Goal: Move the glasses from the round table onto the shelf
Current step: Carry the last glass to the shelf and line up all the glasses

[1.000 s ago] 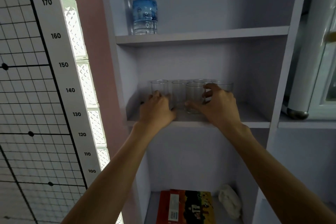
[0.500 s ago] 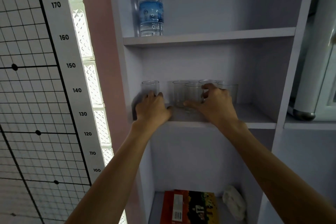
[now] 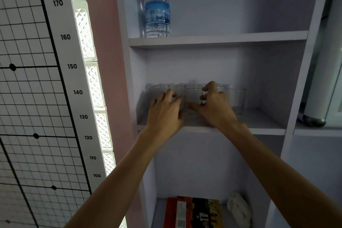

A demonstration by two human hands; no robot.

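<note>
Pale lilac shelving fills the view, w/ a middle shelf (image 3: 262, 122) carrying the work. Right hand (image 3: 216, 109) wraps the front-centre glass (image 3: 193, 96): thumb low on its near left side, fingers curled round the right side near the rim, so it looks closed on that glass, though whether it bears any weight can't be told. Left hand (image 3: 164, 114) sits just left of it, fingers spread and loosely bent, tips touching or nearly touching the glasses in front; not clamped on anything visible.

Outward: five clear tumblers stand upright in a loose row on that shelf. Far-left glass (image 3: 154, 91) is near the side wall, second glass (image 3: 175, 89) beside it, one more partly hidden behind the right hand's fingers, and the right-end glass (image 3: 236, 100) stands free. No round table in view.

Handling, as a judgement: thin, rigid, light, smooth-walled, so slippery and breakable; they sit close enough to clink. Best taken round the body at mid-height w/ thumb opposite fingers, not by the rim.

Above, a water bottle (image 3: 157, 9) stands on the upper shelf; below, a red box (image 3: 192, 213) and a white cloth (image 3: 239, 207). Height chart (image 3: 74, 79) on the left wall.
</note>
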